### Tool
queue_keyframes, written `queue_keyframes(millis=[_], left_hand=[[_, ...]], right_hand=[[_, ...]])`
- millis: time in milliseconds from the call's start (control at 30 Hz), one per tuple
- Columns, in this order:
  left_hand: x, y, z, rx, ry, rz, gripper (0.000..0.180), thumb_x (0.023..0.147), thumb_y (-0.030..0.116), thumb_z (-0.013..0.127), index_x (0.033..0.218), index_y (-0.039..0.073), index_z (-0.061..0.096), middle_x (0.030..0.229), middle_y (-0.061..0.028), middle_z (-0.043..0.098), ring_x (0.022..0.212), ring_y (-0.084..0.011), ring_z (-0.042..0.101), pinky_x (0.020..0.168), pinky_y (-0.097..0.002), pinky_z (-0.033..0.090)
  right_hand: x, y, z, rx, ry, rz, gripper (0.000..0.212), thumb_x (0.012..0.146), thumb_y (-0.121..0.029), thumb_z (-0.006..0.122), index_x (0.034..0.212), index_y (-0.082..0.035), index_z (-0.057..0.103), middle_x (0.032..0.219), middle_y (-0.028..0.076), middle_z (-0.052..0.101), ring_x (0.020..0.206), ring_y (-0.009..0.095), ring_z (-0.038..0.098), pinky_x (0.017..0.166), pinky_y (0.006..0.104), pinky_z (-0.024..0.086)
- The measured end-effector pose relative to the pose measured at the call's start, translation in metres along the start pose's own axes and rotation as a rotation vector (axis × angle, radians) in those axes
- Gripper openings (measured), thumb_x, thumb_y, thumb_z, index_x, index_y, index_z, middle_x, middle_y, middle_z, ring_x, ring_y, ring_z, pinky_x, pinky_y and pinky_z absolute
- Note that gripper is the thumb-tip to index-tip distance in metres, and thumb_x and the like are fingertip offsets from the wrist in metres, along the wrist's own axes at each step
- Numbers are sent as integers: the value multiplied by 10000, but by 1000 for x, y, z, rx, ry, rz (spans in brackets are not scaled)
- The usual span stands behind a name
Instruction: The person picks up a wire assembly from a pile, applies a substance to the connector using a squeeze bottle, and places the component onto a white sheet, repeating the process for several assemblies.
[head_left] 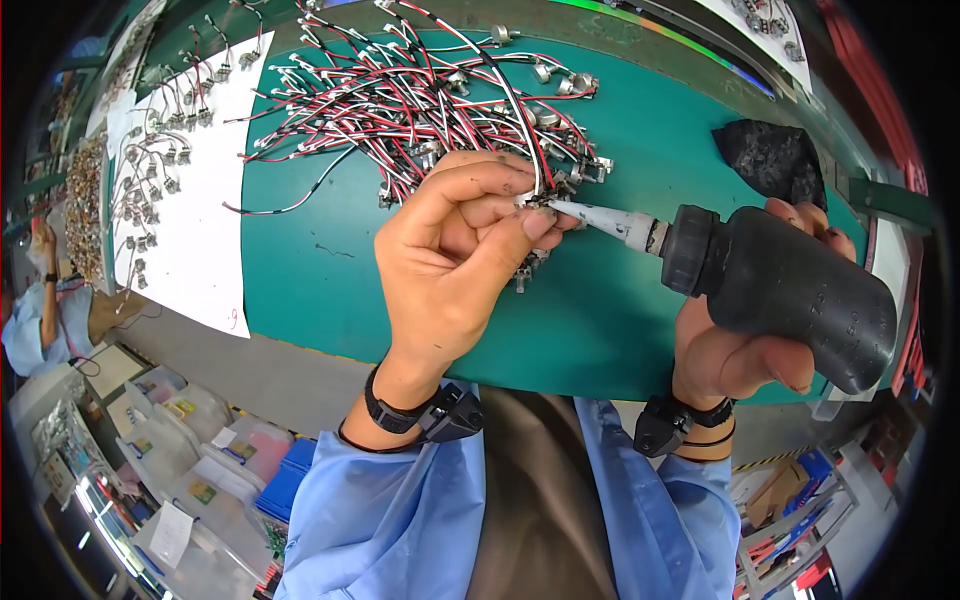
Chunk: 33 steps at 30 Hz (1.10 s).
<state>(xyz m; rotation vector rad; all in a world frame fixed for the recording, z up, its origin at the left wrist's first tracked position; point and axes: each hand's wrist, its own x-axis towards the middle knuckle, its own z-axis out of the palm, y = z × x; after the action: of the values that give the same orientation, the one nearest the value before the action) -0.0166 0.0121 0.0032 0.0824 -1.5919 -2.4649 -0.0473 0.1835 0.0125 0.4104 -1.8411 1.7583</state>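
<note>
Between its thumb and fingers my left hand [450, 240] pinches a small metal potentiometer with wires [538, 200]; its red, black and white leads rise away over the pile. My right hand [745, 340] is wrapped round a black squeeze bottle [800, 290], tilted on its side. The bottle's pale tapered nozzle [605, 222] points left, and its tip is at the wired part beside my left thumb. Whether anything flows from the tip is too small to tell. Behind my left hand lies a tangled heap of wired potentiometers [400, 110] on the green mat [320, 260].
A white paper sheet [205, 230] on the left carries several wired parts in rows. A crumpled black cloth [770, 160] lies at the far right of the mat. Clear plastic bins [220, 490] stand lower left. Another person [50, 320] is at the far left.
</note>
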Motion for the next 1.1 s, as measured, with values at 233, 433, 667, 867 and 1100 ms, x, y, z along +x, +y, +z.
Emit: queue_keyframes(millis=[233, 433, 667, 867, 1100], left_hand=[[0, 0, 1, 30, -2, -1, 181, 714, -148, 491, 887, -97, 493, 952, -142, 475, 722, -161, 579, 679, -274, 514], [0, 1, 1, 37, -5, -17, 178, 714, -150, 488, 884, -98, 494, 957, -141, 473, 736, -173, 584, 672, -268, 514], [0, -1, 0, 28, -2, 2, 179, 718, -149, 488, 891, -101, 490, 971, -139, 465, 772, -213, 593, 666, -260, 511], [-1, 0, 1, -3, 6, -20, 176, 723, -149, 482, 892, -101, 487, 971, -137, 465, 785, -223, 594, 662, -258, 511], [0, 1, 2, -16, 17, -30, 167, 725, -150, 476, 884, -101, 492, 964, -133, 465, 776, -215, 593, 659, -255, 511]], right_hand=[[5, 11, -9, 145, -192, -176, 835, 653, -662, 471, 1194, -42, 333, 1074, 124, 467, 1036, 220, 428, 899, 338, 330], [-1, 19, -8, 215, -90, -171, 845, 655, -660, 469, 1200, -32, 323, 1071, 136, 486, 1048, 221, 415, 898, 340, 330], [7, 17, -3, 434, -221, -210, 838, 673, -651, 457, 1203, -18, 312, 1053, 137, 502, 1047, 228, 413, 880, 334, 335], [10, 12, -7, 301, -208, -240, 830, 680, -651, 446, 1194, -12, 319, 1037, 140, 517, 1029, 226, 419, 868, 329, 335], [9, 10, -5, 289, -206, -253, 833, 668, -647, 466, 1191, -15, 321, 1028, 146, 513, 1012, 225, 431, 855, 320, 346]])
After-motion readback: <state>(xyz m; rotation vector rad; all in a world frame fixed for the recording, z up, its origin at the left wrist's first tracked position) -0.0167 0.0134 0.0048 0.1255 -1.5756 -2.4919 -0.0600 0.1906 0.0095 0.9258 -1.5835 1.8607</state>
